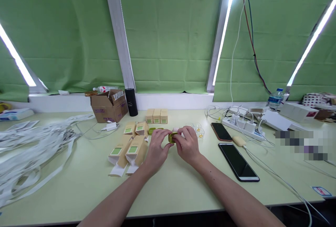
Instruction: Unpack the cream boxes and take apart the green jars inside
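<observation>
My left hand [157, 148] and my right hand [188, 145] meet over the middle of the table, both closed on a small olive-green case-like piece [172, 137]. The fingers cover much of it, so its exact kind is unclear. Just behind my left hand lies another green piece [151, 131], partly hidden. Several open kraft paper boxes [137, 150] with green labels lie to the left, white flaps out on the nearer ones. Beyond my right hand sits clear plastic packaging [199, 132] with small gold-coloured bits in it.
Three small closed kraft boxes [156, 116] stand at the back. A cardboard carton [109, 106] and a black cylinder [131, 102] are behind left, white straps [39, 153] far left. Two phones [238, 162], a power strip [243, 126] and tangled cables lie right.
</observation>
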`<state>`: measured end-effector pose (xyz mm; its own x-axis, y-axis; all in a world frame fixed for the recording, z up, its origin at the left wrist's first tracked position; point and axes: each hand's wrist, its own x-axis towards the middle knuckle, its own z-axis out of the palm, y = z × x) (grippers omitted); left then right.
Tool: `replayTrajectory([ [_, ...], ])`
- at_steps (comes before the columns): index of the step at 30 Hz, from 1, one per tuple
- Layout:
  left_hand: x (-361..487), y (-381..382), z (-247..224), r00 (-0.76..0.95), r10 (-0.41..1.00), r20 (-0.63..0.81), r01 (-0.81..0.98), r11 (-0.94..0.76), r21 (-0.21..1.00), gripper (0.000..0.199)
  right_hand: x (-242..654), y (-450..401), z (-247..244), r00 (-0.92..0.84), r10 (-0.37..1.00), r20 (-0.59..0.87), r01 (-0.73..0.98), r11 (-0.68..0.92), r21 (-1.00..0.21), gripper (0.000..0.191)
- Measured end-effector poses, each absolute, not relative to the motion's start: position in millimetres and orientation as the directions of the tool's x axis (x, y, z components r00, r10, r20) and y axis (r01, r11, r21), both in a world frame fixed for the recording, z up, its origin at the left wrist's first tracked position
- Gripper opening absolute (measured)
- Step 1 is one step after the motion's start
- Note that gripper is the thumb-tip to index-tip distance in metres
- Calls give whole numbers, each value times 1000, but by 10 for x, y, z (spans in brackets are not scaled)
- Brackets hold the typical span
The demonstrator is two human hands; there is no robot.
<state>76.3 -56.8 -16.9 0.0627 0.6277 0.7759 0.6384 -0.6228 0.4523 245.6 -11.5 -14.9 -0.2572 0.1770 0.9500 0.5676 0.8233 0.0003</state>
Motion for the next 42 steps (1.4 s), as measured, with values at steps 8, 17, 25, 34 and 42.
replayTrajectory([
  [8,781,-567,-164,36,618,785,630,-624,462,38,2454,-103,-164,-259,127,957,570,821,45,20],
  [17,781,-565,-156,6,621,784,628,-613,480,37,2466,-116,-131,-302,55,952,577,805,137,24],
  [25,781,-557,-162,-20,651,759,606,-596,527,36,2486,-97,-171,-341,49,939,588,790,172,23],
  [34,797,-570,-150,-50,673,738,594,-574,563,35,2509,-123,-149,-353,39,935,591,784,190,23],
  [42,714,-501,-123,-196,701,686,581,-481,657,35,2471,-155,-163,-340,11,940,600,772,208,22],
])
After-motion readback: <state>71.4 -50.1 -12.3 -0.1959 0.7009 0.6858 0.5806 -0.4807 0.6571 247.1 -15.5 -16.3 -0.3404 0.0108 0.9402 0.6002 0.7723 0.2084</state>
